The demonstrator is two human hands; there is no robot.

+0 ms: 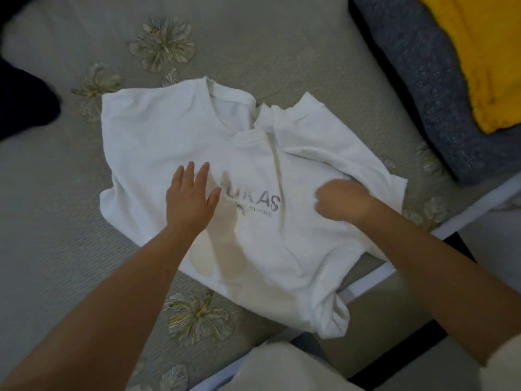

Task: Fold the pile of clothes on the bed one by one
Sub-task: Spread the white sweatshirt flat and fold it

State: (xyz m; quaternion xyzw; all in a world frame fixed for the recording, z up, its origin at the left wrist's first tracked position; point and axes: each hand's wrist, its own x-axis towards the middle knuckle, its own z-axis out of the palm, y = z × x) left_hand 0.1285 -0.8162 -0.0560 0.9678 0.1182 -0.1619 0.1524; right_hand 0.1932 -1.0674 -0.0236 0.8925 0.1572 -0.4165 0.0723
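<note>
Your left hand (189, 197) has its fingers straight and spread, palm flat down on the chest of the white cotton sweatshirt with grey printed lettering (239, 193), just left of the print. Your right hand (342, 200) has its fingers curled under, knuckles up, bunching the fabric at the shirt's right side; the fingertips are hidden, but it looks like a grip on the cloth. The sweatshirt lies front up on the grey-beige bedspread with embroidered flowers (70, 207), near the bed's edge. Its long axis runs diagonally: neckline points toward top left of view, hem toward bottom right, hanging slightly over the edge. One sleeve is folded in across the upper right. A yellowish stain shows below the left hand. A yellow knit garment (479, 60) rests on a blue-grey folded fabric (417, 88) at top right, well apart from the sweatshirt. A dark garment (25, 103) sits at far left.
</note>
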